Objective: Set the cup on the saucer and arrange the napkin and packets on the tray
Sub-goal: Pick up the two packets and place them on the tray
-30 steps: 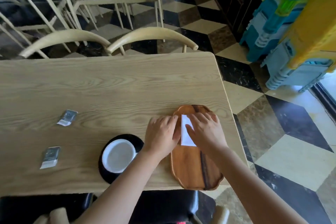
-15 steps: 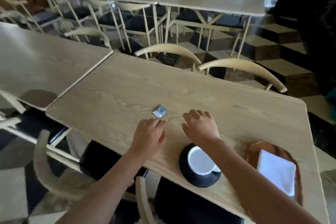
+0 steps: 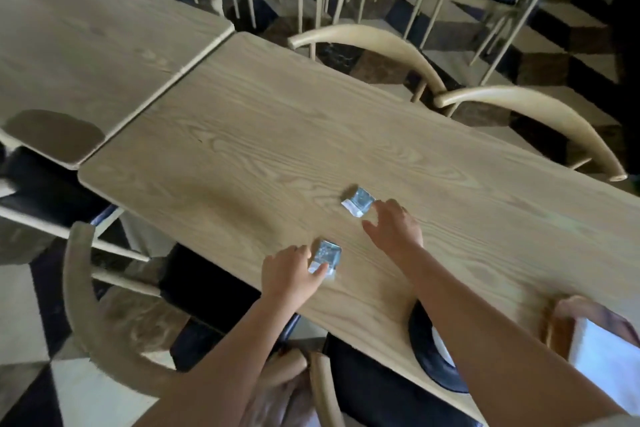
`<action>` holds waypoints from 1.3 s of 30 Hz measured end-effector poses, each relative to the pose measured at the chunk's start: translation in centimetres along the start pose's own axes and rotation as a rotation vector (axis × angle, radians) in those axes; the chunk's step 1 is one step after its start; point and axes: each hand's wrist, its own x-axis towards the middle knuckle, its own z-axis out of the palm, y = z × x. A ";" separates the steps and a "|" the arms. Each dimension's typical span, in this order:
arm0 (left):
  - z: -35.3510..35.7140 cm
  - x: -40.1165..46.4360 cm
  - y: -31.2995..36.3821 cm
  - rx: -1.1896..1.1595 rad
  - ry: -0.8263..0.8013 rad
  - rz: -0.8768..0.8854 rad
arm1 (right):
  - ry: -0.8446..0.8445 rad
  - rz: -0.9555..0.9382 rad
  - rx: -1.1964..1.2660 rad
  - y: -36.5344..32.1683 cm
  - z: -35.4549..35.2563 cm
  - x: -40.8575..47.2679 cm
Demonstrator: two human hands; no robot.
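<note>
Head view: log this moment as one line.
left hand fingers on near packet | right hand open beside far packet | both packets on table | napkin on tray

Pale wooden table (image 3: 311, 135), second table (image 3: 86, 45) butted alongside, curved-back chairs (image 3: 374, 42) (several), checkered floor (image 3: 571, 55)

Wooden table (image 3: 311, 135) seen from above, left hand (image 3: 291, 274) touching a silvery packet (image 3: 325, 257) near the table's front edge, right hand (image 3: 394, 229) spread just beside a second packet (image 3: 358, 202) farther in, black saucer (image 3: 433, 357) under the right forearm, white napkin (image 3: 606, 367) on the tray (image 3: 557, 329) at the table's right end
</note>
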 end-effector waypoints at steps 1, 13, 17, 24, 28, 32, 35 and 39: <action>0.7 0.3 -0.1 -0.006 -0.017 -0.029 | 0.002 0.052 0.045 -0.3 0.4 0.9; 3.6 1.5 0.3 -0.057 -0.042 -0.103 | 0.040 0.309 0.135 -2.3 4.7 6.0; 3.4 1.4 0.3 -0.203 -0.008 -0.146 | 0.075 0.325 0.163 -2.1 5.2 6.3; 3.6 1.0 1.3 -0.155 0.044 -0.178 | 0.190 0.275 0.186 -1.3 5.6 6.8; 3.8 1.0 1.4 -0.221 0.070 -0.168 | 0.232 0.348 0.274 -1.7 5.5 7.3; 3.5 1.0 1.3 -0.332 0.075 -0.230 | 0.172 0.401 0.390 -0.8 5.5 6.8; 3.1 1.2 1.4 -0.440 0.025 -0.285 | 0.181 0.398 0.491 0.1 5.3 5.4; 2.0 1.3 1.1 -0.715 -0.063 -0.301 | 0.235 0.321 0.739 0.5 3.3 2.7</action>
